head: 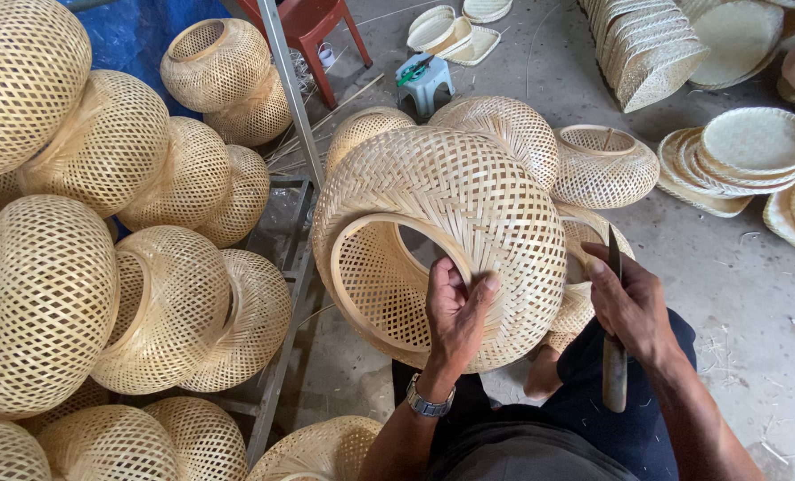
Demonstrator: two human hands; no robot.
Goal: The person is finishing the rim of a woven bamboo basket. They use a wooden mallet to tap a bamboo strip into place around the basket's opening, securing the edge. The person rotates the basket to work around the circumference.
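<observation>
Woven bamboo basket (451, 223) held at its rim by left hand (455, 312); right hand (629, 303) clasps a knife (613, 347) above the concrete floor (754, 303) crowded with baskets (103, 267).

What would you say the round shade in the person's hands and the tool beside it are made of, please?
The woven shade looks like thin, pale, unvarnished bamboo or cane strips in an open lattice. The knife in the right hand seems to have a dark metal blade and a worn wooden handle.
</observation>
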